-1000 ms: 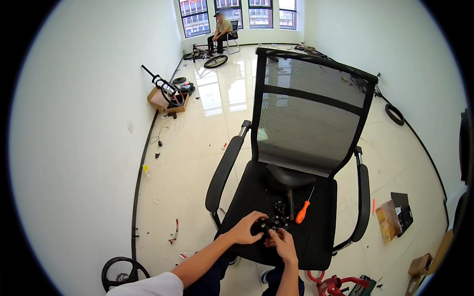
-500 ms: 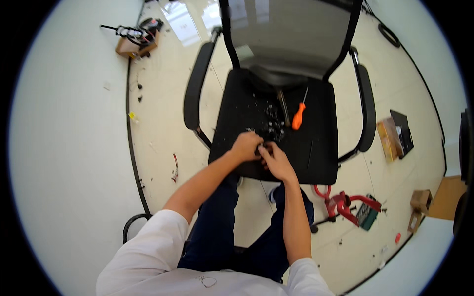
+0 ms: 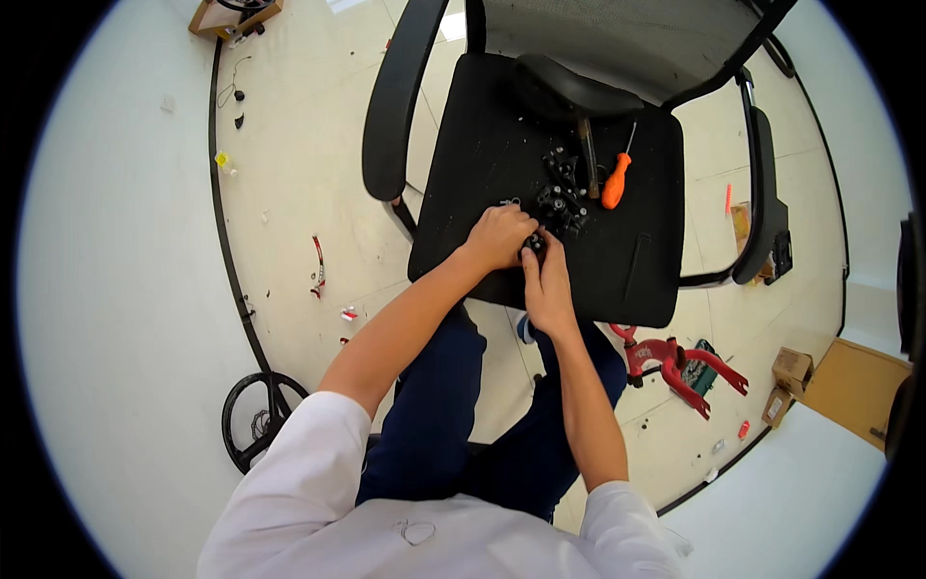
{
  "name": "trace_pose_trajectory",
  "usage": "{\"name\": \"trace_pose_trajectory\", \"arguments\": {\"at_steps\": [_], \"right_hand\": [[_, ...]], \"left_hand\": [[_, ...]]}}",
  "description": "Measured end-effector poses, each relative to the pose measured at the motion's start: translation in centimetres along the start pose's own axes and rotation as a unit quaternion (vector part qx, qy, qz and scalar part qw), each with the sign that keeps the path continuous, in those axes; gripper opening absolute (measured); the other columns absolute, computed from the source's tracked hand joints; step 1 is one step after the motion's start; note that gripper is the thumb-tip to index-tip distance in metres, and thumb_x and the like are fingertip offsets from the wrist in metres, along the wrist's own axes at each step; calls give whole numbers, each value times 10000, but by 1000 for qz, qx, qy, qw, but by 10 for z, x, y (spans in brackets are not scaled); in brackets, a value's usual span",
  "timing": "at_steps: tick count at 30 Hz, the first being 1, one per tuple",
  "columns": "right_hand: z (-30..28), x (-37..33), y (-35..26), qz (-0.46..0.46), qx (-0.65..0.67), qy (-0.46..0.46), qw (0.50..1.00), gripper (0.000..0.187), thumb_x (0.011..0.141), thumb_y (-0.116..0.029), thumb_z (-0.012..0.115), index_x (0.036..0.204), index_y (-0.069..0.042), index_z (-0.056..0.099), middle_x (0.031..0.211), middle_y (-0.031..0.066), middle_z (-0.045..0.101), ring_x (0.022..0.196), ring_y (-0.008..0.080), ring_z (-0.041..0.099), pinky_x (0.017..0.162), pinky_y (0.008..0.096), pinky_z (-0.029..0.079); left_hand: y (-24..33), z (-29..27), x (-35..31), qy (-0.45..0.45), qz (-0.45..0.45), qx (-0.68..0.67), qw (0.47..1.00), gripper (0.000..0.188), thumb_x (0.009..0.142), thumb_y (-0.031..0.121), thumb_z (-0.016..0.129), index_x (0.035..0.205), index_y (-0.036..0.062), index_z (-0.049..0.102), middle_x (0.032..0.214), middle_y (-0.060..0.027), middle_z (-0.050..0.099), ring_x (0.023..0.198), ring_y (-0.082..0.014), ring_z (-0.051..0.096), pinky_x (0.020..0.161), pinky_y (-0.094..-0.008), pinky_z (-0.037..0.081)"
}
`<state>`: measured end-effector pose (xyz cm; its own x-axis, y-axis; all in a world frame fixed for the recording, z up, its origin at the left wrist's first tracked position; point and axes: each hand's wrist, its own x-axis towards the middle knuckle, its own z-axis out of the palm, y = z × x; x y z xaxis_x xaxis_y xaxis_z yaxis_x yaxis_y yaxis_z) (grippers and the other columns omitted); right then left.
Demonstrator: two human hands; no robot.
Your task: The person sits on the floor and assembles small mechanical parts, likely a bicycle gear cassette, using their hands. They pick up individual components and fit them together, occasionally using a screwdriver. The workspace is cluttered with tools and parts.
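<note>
Over the front part of the black chair seat, my two hands meet around a small black metal part. My left hand is closed on its left side, with the knuckles up. My right hand grips it from the right, thumb and fingers pressed to it. The fingers hide most of its shape. Several black metal fittings with bolts lie just beyond my hands. A screwdriver with an orange handle rests to their right. Behind the fittings is a black bicycle saddle with its seat post.
Armrests flank the seat, and a thin dark rod lies at its right. A red bicycle fork is on the floor at right, near cardboard boxes. A small black wheel stands at left.
The view has shifted, so the chair appears higher and larger. My hands stay together near the seat's front, and my right fingers are now straighter along the part.
</note>
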<state>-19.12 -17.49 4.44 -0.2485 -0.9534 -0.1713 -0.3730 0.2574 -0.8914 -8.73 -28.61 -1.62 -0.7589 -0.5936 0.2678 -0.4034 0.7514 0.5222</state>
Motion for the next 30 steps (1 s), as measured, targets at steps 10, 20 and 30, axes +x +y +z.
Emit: {"name": "trace_pose_trajectory", "arguments": {"at_steps": [10, 20, 30], "right_hand": [[-42, 17, -20, -102, -324, -46, 940, 267, 981, -227, 455, 1024, 21, 543, 846, 239, 655, 761, 439, 634, 689, 513, 513], [-35, -16, -7, -229, -315, -71, 918, 255, 982, -241, 478, 969, 5, 541, 675, 200, 635, 606, 387, 626, 558, 472, 505], [-86, -14, -18, -313, -358, -162, 864, 308, 917, -371, 557, 849, -71, 532, 655, 144, 623, 596, 347, 626, 541, 448, 486]], "left_hand": [[37, -36, 24, -182, -113, 105, 971, 286, 660, 294, 752, 811, 54, 712, 804, -153, 687, 804, -315, 679, 762, -406, 537], [50, -36, -26, -128, -94, 72, 985, 215, 643, 247, 691, 732, 51, 684, 690, -184, 656, 686, -350, 660, 678, -422, 542], [77, -62, -22, -254, 34, -34, 966, 283, 600, 299, 697, 655, 23, 678, 665, -221, 636, 678, -388, 651, 650, -467, 541]]}}
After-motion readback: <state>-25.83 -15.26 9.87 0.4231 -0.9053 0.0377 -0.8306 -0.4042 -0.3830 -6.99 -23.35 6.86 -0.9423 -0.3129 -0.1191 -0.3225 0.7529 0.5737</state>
